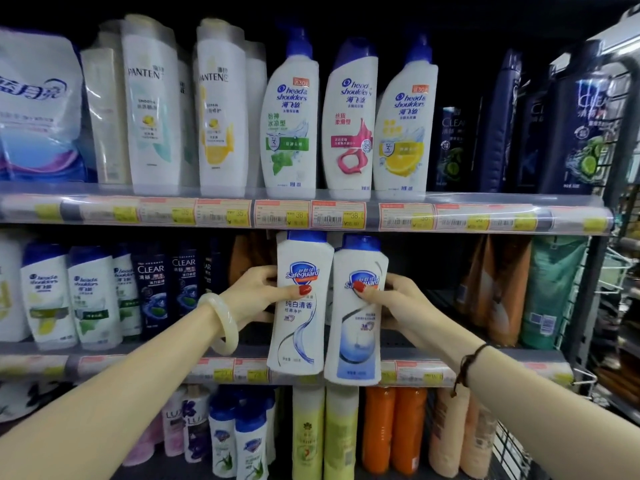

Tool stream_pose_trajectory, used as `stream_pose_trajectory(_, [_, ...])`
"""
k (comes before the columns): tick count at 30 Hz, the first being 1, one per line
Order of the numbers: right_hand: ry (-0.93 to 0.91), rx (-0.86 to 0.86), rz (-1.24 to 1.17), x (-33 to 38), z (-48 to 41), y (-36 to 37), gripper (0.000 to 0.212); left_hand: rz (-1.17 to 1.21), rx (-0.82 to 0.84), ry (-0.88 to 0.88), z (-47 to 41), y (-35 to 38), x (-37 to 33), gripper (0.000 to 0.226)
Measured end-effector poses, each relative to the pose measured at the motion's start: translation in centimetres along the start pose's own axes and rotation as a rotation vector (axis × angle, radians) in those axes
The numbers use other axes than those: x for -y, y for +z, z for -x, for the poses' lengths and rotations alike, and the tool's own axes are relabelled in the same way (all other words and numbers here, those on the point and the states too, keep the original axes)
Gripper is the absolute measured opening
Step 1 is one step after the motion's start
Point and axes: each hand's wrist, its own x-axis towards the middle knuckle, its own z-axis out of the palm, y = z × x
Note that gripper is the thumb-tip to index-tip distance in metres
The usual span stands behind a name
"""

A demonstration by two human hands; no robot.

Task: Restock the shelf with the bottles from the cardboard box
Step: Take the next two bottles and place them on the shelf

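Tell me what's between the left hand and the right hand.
In the head view, only two white bottles: the left Safeguard bottle gripped by the left hand, the right Safeguard bottle by the right hand.

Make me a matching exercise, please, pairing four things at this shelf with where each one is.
Things:
1. pale bangle
2. blue-based Safeguard bottle
3. orange bottles
4. Pantene bottles

Places:
A. top row
B. in the right hand
C. bottom row
D. on the left wrist

Pairs: 1-D, 2-B, 3-C, 4-A
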Motion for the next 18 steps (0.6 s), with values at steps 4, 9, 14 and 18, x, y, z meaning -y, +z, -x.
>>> stream_pose_trajectory(4, [-0.021,0.008,-0.026,1.3,-1.6,-0.2,0.020,0.018,-0.006,0.012,-1.4,-0.5,-0.8,0.026])
stream_pose_trajectory(9, [-0.068,0.006,-0.101,1.5,-3.2,0.0,0.027,0.035,-0.035,0.033,-2.8,-0.9,-1.0,0.029])
stream_pose_trajectory(14, [-0.149,-0.001,-0.082,0.4,-3.9,-0.1,0.031,0.063,-0.019,0.021,-3.1,-0.9,0.6,0.025])
stream_pose_trajectory(18, [-0.179,0.042,-0.054,0.1,-4.5,0.1,0.033,0.115,-0.021,0.019,-3.3,-1.1,1.4,0.026])
